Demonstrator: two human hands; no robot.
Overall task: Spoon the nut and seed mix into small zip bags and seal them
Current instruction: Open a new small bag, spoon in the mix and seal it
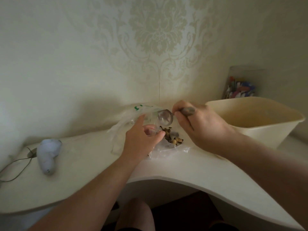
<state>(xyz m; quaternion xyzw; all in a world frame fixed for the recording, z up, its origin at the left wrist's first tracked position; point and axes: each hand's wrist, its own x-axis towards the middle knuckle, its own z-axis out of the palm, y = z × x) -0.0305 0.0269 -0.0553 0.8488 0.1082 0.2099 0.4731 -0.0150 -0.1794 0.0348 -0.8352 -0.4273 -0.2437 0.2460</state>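
My right hand (198, 129) grips the handle of a metal spoon (165, 117), whose bowl tilts above the table near the wall. Just below the bowl lies a small heap of dark nuts and seeds (171, 136) inside a clear small zip bag (168, 150). My left hand (141, 139) pinches the mouth of that bag between thumb and fingers, holding it open beside the mix. Behind my left hand lies a larger clear plastic bag (130, 120) with green print, crumpled against the wall.
A cream plastic tub (260, 129) stands at the right, close to my right forearm. Behind it stands a clear container of colourful items (240, 89). A white cloth bundle (48, 155) and a thin cable (18, 167) lie at the left on the white curved table (183, 170).
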